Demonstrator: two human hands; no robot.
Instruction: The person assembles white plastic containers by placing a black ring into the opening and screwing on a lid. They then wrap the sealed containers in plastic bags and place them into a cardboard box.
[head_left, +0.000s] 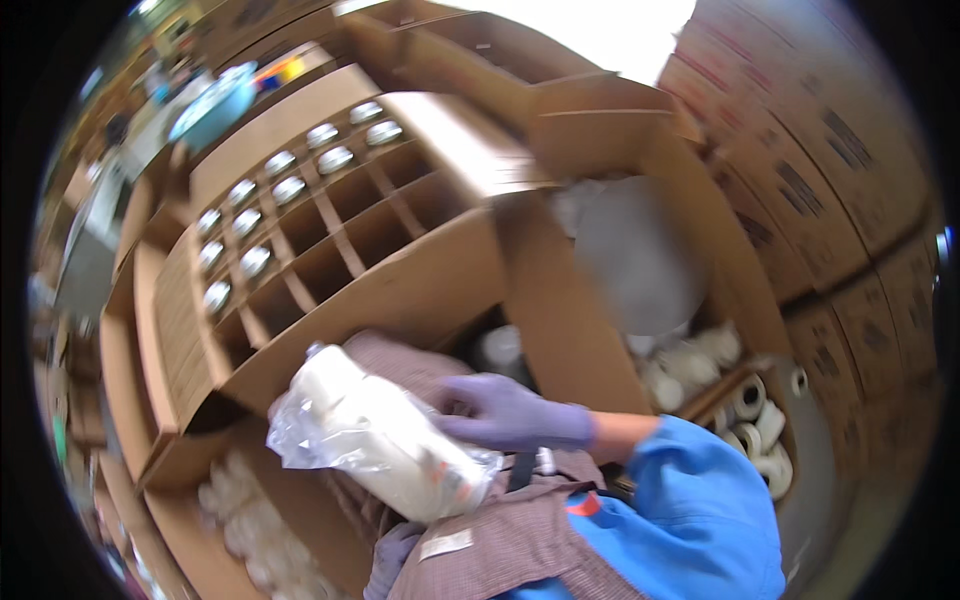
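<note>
A white bottle-shaped container (385, 430) in a clear plastic bag (300, 425) lies tilted in front of my apron, its narrow end up and to the left. My right hand (515, 412), in a purple glove, is beside it with fingers and thumb apart; the fingertips are close to the bag, and whether they touch it is unclear. Below the container's lower end, part of my left hand (392, 560) shows, also gloved. Its fingers are hidden, so its hold on the container cannot be made out.
Ahead stands an open carton (370, 295) with cardboard dividers; several silver-topped items (335, 158) fill its left and far cells. To the right, another carton (590, 300) holds white pieces (690, 365) beside a blurred grey shape. White rolls (770, 465) sit lower right. Stacked cartons (800, 190) rise behind.
</note>
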